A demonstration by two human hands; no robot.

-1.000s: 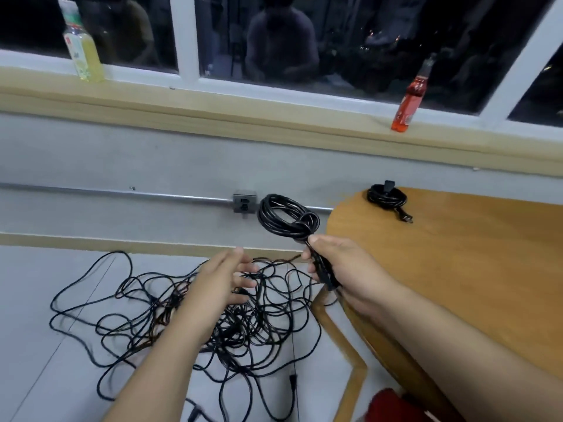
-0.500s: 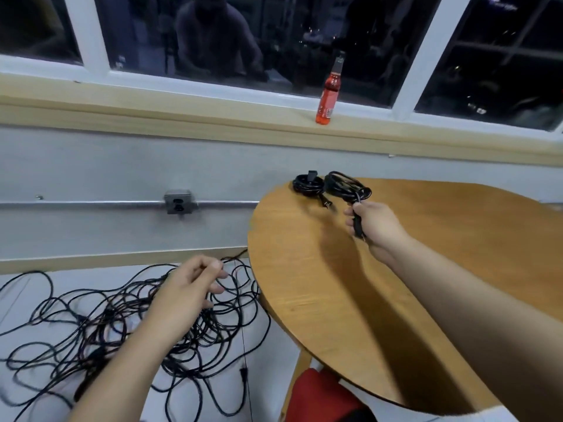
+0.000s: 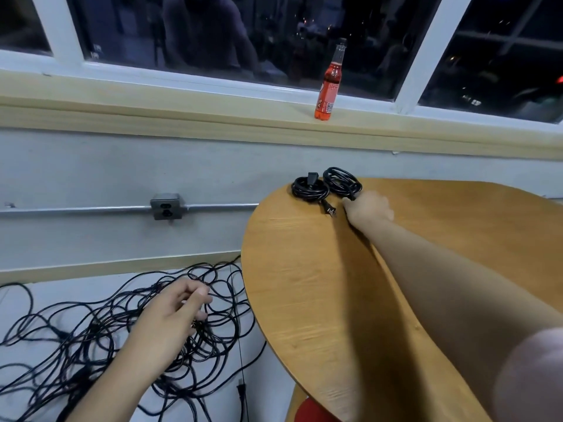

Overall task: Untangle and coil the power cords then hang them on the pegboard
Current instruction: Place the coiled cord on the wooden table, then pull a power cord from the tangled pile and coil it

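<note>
- A moment ago the right hand (image 3: 368, 207) held the new coil (image 3: 342, 181) up over the table (image 3: 304, 284). Now it has reached to the far end, and the coil is down by the wall.
- The new coil sits just beside the first coil (image 3: 309, 187), which has its plug (image 3: 329, 209) lying out on the wood. They look like they touch.
- The right hand is still curled around the end of the new coil. It has not let go.
- The left hand (image 3: 170, 318) hangs over the messy pile of cords (image 3: 91, 339) on the floor. Its fingers are bent with the thumb near the fingertips. I cannot tell if it is pinching a cord.
- The step right now is putting a finished coil down.
- Next, I think the right hand should open and come back. Then both hands need to find one loose end in the pile and pull it free slowly.
- No pegboard shows here, so the hanging part is not started.
- A red bottle (image 3: 329, 83) stands on the window sill, well away.
</note>
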